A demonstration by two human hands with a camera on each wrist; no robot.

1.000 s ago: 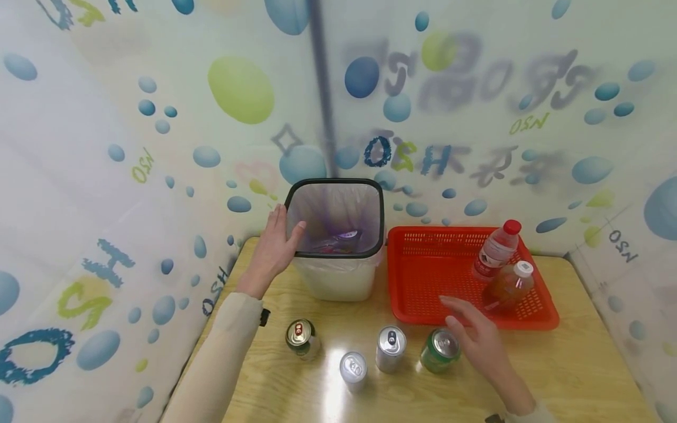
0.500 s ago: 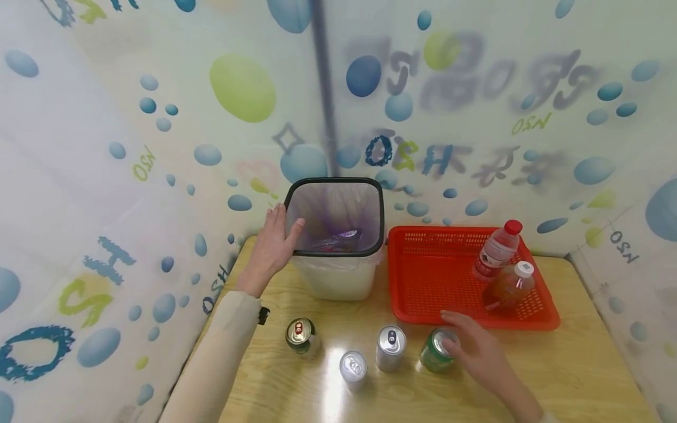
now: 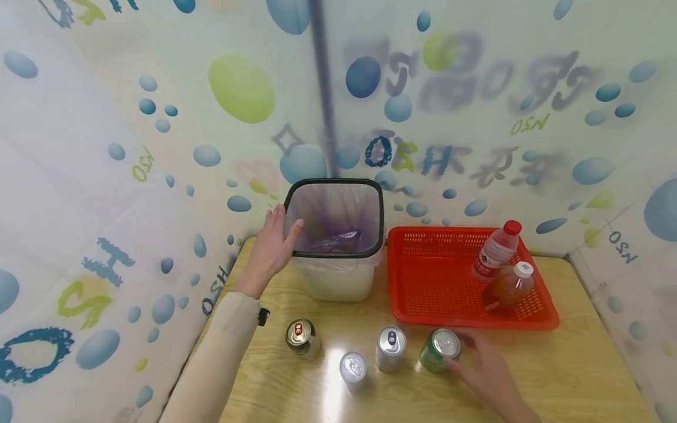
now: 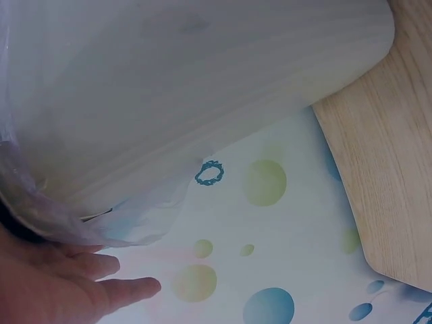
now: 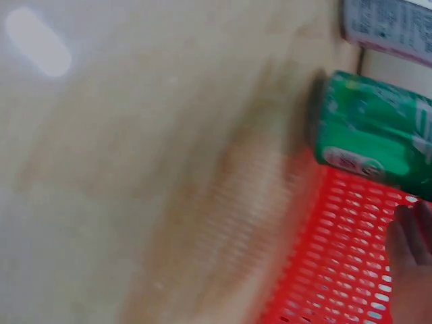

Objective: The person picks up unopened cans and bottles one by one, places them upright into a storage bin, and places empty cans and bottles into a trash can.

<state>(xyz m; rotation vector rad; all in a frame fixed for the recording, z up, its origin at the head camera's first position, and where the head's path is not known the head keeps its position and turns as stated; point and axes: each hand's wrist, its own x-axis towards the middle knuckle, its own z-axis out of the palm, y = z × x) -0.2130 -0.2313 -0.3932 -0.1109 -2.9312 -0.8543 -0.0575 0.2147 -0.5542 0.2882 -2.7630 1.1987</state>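
Note:
My left hand (image 3: pixel 270 249) rests at the left rim of a white trash can (image 3: pixel 335 282) with a black rim and a clear liner. Its fingers look straight; the left wrist view has the fingers (image 4: pixel 128 289) beside the liner's overhang. My right hand (image 3: pixel 485 367) is at the right side of an upright green soda can (image 3: pixel 432 355), thumb in front and fingers behind it. In the right wrist view the fingers (image 5: pixel 410 253) appear apart from the can. Left of it stand two silver cans, one (image 3: pixel 390 351) nearer and one (image 3: pixel 353 371) further off, and a dark can (image 3: pixel 303 339).
Behind the green can lies a red perforated basket (image 3: pixel 431 282). It holds a red-capped bottle (image 3: pixel 494 254) and a white-capped bottle (image 3: pixel 509 286) of amber liquid. Some wrappers (image 3: pixel 338 241) lie inside the trash can. A printed curtain (image 3: pixel 158 176) surrounds the wooden table (image 3: pixel 571 352).
My right hand has moved left and down to the green can, from just right of it. My left hand has stayed at the trash can's rim.

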